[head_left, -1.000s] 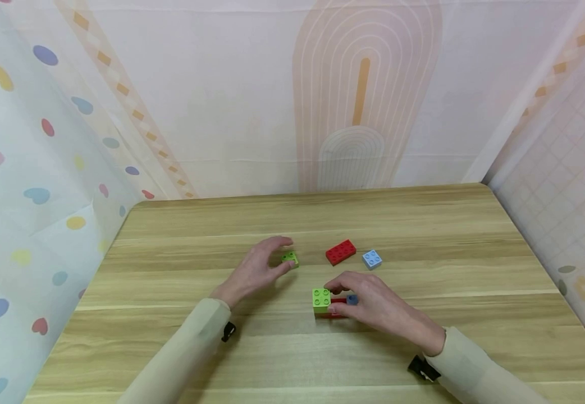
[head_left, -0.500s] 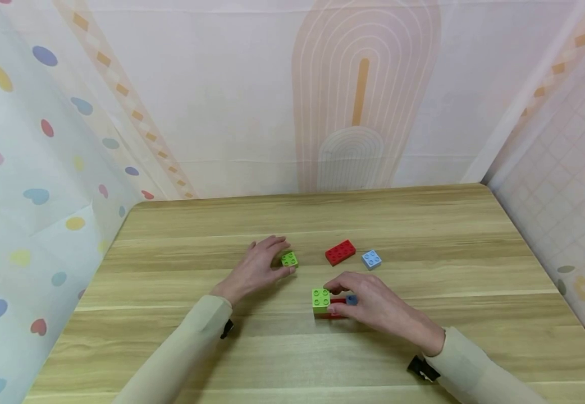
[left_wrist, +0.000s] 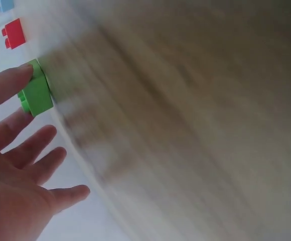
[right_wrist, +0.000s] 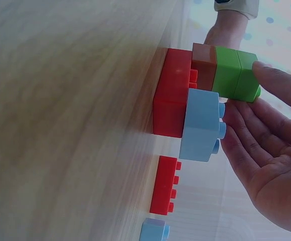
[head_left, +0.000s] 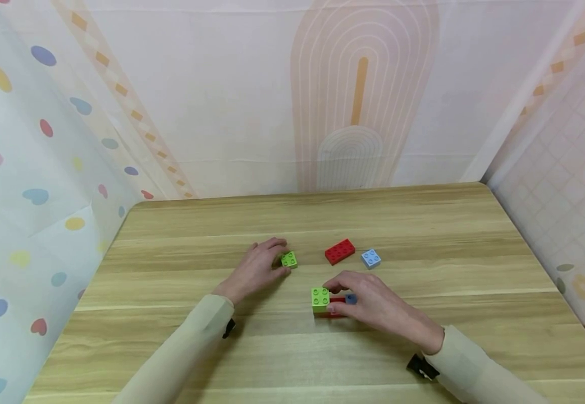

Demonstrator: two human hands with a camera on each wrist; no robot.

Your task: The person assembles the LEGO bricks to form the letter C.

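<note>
My left hand (head_left: 257,269) is at a loose green brick (head_left: 288,260), thumb and index finger at opposite sides of it; the brick stands on the table. In the left wrist view the thumb overlaps this green brick (left_wrist: 37,93), while the other fingers spread apart. With thumb and fingertips my right hand (head_left: 373,300) holds the top of a small stack. The right wrist view shows its long red base brick (right_wrist: 173,95), a brown brick (right_wrist: 204,65) carrying two green bricks (right_wrist: 236,75) at one end, and a blue brick (right_wrist: 200,125) at the other.
Beyond the stack lie a red brick (head_left: 340,251) and a light blue brick (head_left: 371,258), apart from each other on the wooden table (head_left: 196,224). A patterned cloth (head_left: 222,101) hangs behind the table's far edge.
My left hand's thumb has shifted from over the loose green brick to its near left corner, and the fingers have drawn in. My right hand and the stack look unmoved.
</note>
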